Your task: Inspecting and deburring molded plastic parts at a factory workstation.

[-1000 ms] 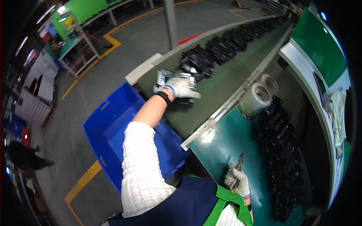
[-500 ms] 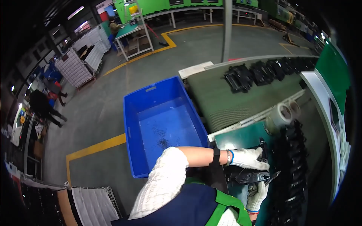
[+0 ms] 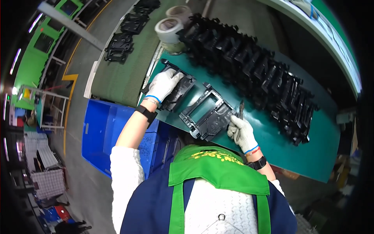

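My left hand (image 3: 165, 83), in a white knit glove, closes on a black plastic part (image 3: 182, 93) at the left of the green tabletop (image 3: 269, 142). To its right a second black plastic frame (image 3: 213, 123) with a large rectangular opening lies near the table's front edge. My right hand (image 3: 242, 133), also gloved, is closed at this frame's right side around a slim dark hand tool (image 3: 241, 110) whose tip points away from me. The tool's exact kind does not show. Fingers of my right hand touch or nearly touch the frame's edge.
A long row of black plastic parts (image 3: 249, 66) stands packed along the table's far side. Two whitish rolls (image 3: 168, 32) stand at its far left corner. Beyond runs a green conveyor belt (image 3: 130, 78) carrying several black parts (image 3: 119, 47). A blue bin (image 3: 102, 132) stands left of me.
My view has swung right towards the table. My left hand has moved away from my right, with a black part under it. The second frame now lies between the hands.
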The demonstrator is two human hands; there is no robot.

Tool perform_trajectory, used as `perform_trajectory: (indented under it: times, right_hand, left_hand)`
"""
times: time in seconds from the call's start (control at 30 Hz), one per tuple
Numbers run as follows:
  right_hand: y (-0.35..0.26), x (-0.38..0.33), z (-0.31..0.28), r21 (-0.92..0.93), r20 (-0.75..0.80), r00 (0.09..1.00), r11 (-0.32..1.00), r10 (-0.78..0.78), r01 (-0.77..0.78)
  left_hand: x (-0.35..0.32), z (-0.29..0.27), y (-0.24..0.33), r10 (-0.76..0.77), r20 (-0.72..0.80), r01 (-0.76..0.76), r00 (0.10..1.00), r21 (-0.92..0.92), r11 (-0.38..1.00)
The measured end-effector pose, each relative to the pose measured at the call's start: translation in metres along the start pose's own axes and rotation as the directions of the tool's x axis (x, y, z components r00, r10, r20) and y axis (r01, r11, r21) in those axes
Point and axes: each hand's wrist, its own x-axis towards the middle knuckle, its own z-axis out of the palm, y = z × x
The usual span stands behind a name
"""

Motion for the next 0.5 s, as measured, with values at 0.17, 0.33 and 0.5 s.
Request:
perform_trajectory:
  times: [0.17, 0.33, 0.5]
  right_hand:
    - [-0.008, -0.036, -0.011, -0.041, -0.042, 0.999, 0.999, 0.015, -0.017]
    - [-0.026, -0.077, -0.016, -0.916, 0.069, 0.972, 0.373, -0.225, 0.151]
    - [-0.047, -0.08, 0.007, -0.791, 0.49, 0.841, -0.524, -0.232, 0.316]
  left_hand:
    - [0.004, 0.028, 0.015, 0.078, -0.09, -0.081, 0.993, -0.024, 0.996]
    - [-0.049, 0.053, 0.031, 0.446, -0.081, -0.426, 0.891, 0.19, 0.885]
    - [-0.074, 0.078, 0.032, 0.445, 0.117, -0.443, 0.888, 0.472, 0.762]
